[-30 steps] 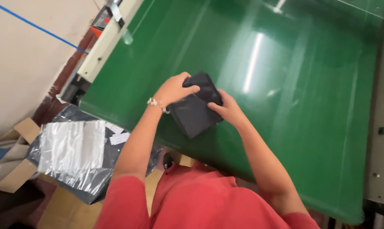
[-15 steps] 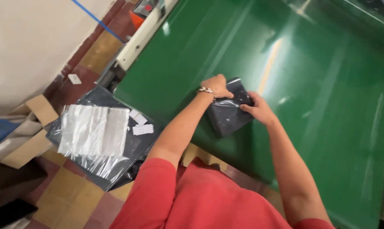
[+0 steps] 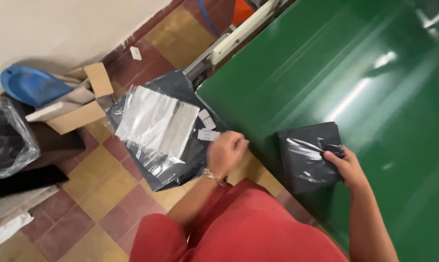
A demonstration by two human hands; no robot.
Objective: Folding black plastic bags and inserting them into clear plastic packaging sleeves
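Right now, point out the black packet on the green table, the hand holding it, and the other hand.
black packet (image 3: pixel 306 162): head view, middle of its wrapped top face.
right hand (image 3: pixel 344 167): head view, back of the hand at the packet's edge.
left hand (image 3: pixel 225 153): head view, knuckles, off the table edge.

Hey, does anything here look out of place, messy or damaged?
Mostly the floor. A torn-open cardboard box sits tilted by the wall, and small white slips lie scattered on the dark bags near the left hand. The dark packet under the right hand lies askew at the edge of the green table.
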